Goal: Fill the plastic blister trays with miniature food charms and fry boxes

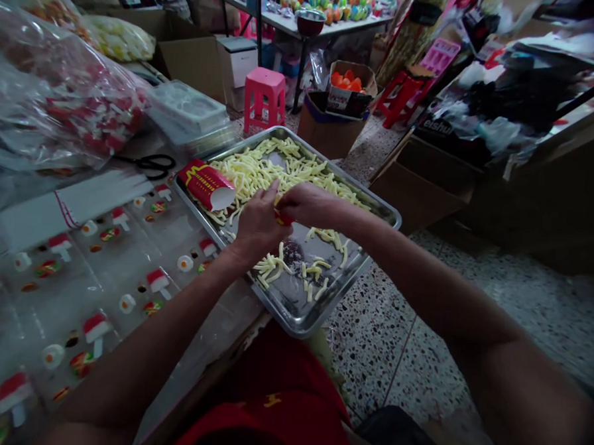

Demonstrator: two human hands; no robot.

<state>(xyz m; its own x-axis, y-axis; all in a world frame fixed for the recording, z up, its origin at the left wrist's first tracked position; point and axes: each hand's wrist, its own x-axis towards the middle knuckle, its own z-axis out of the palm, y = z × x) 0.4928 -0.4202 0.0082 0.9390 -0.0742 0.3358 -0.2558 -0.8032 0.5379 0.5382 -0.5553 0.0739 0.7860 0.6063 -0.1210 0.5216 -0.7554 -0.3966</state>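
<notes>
A metal tray (309, 321) holds many pale yellow sticks that look like fries (250, 163), heaped toward its far side, with smaller loose clusters nearer me. Over the tray's middle, my left hand (262, 224) is closed around a small red-and-yellow carton (283, 217), mostly hidden by the fingers. My right hand (308, 205) is closed with its fingertips bent down at that carton's top; what they pinch is hidden. A larger red fries carton (208, 185) with yellow print lies on its side at the tray's left edge, its white inside facing right.
Clear plastic sheets with small toy-like pieces (157, 281) cover the table at left. Black scissors (153, 165), stacked clear trays (188, 107) and a bag of red-and-white pieces (93, 115) are nearby. Beyond stand a pink stool (265, 95) and a cardboard box (329, 124).
</notes>
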